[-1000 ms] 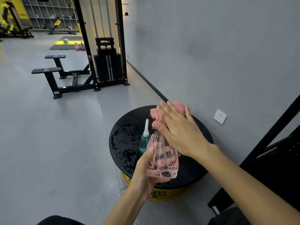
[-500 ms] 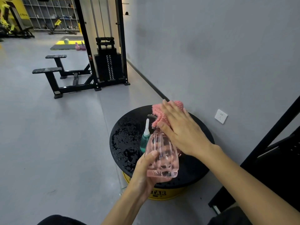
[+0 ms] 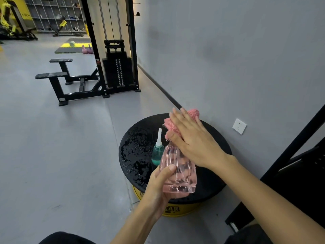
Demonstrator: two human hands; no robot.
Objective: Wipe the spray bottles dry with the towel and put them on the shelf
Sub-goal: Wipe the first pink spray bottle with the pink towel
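My left hand (image 3: 159, 184) grips the base of a clear pink spray bottle (image 3: 179, 173), held tilted above a round black platform (image 3: 137, 147). My right hand (image 3: 191, 138) lies with straight fingers over a pink towel (image 3: 171, 125), pressing it onto the bottle's top, which the towel hides. A small teal bottle (image 3: 157, 153) with a white nozzle stands on the platform just left of the pink one.
The platform top is wet with droplets on its left side and sits on a yellow base (image 3: 173, 209). A grey wall with a white socket (image 3: 239, 126) runs on the right. A dark rack frame (image 3: 299, 141) stands at the right edge. A black weight machine (image 3: 116, 67) stands further back.
My right hand has slid the towel slightly up and back over the bottle's top. My left hand keeps the same hold on the bottle's base.
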